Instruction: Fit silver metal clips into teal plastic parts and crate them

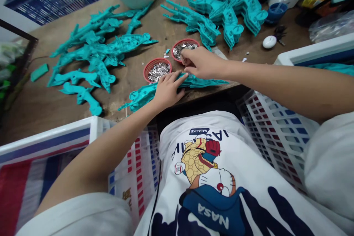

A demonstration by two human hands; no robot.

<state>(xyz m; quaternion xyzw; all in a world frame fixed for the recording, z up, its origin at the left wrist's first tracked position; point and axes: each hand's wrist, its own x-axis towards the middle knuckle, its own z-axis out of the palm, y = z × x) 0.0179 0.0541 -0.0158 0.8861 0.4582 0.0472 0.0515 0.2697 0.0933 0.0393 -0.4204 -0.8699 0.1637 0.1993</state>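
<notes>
Along the near edge of the counter lies a turquoise plastic part. The left hand rests on it, fingers spread; at its two o'clock, the right hand bends its fingers toward the thumb, though whether they pinch anything I cannot tell. From the left hand, red baskets crowd eleven and one o'clock; bare counter opens at twelve, beyond them; white crates hem eight and three.

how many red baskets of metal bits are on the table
2: one red basket just beyond the left hand, the other red basket partly behind the right hand.
</notes>
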